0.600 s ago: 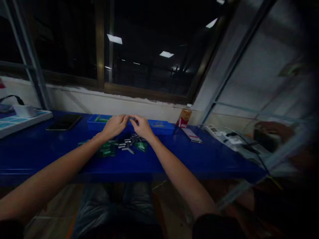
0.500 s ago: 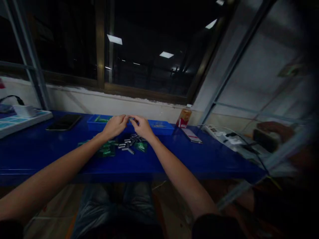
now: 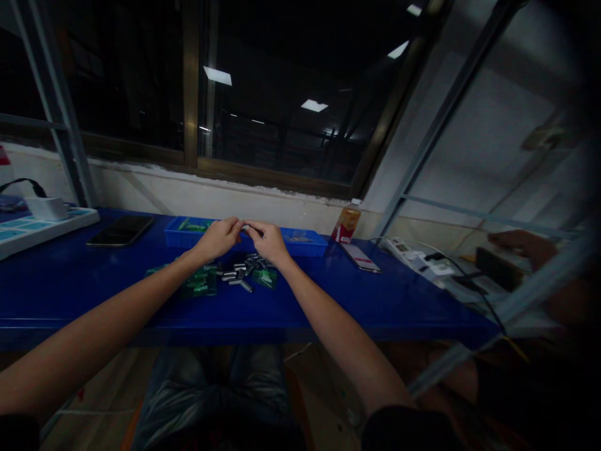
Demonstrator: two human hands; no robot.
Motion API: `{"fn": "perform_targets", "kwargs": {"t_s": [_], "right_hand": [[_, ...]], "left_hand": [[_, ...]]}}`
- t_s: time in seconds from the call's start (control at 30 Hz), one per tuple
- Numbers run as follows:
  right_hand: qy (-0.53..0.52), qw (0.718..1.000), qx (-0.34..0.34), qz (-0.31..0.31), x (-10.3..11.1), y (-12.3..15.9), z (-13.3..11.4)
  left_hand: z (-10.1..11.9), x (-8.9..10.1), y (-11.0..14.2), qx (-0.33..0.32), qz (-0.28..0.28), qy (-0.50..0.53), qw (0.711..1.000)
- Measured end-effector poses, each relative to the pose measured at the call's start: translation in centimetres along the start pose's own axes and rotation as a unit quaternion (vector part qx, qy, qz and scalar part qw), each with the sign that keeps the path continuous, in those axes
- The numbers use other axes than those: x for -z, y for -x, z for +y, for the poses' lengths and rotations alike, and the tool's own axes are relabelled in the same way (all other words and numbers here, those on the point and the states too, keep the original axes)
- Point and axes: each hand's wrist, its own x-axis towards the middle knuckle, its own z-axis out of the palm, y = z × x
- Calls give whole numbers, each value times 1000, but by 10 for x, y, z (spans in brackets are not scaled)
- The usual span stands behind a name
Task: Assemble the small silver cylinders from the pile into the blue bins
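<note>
My left hand (image 3: pixel 220 238) and my right hand (image 3: pixel 267 240) meet above the blue table, fingertips pinched together. Between them is a small pale piece (image 3: pixel 245 227), too small and covered to name. Below my hands lies a loose pile of short silvery metal pieces (image 3: pixel 240 273). Green plastic packets (image 3: pixel 201 283) lie left of that pile, partly behind my left forearm. Another green packet (image 3: pixel 266 278) with something whitish touches its right side. Behind my hands, a blue tray (image 3: pixel 176 238) holds green items at its left and small clear-looking bits at its right.
A dark phone (image 3: pixel 121 231) and a white power strip (image 3: pixel 77 219) lie on the left. On the right stand a bottle of amber drink (image 3: pixel 347 223) and a lit phone (image 3: pixel 360 257). Beyond the metal frame, another person's hand (image 3: pixel 526 244) holds a dark object.
My hands stay close together in nearly the same place, with a slight shift of the fingers. The pile and packets have not moved. The view has steadied a little.
</note>
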Motion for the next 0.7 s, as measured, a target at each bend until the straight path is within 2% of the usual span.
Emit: {"fn": "perform_targets", "kwargs": {"t_s": [0.27,0.57,0.7], "right_hand": [[-68,996,-52,8,-4,-2,6],[-76,997,-25,-11,-7,-5,6],[-125,990,-69,-6,-10,-5,7]], "left_hand": [[-2,-4,1,-6,-4,-12,1000],[-6,-1,0,-17,1,-20,1000],[-6,0,0,-26,13,-38,999]]}}
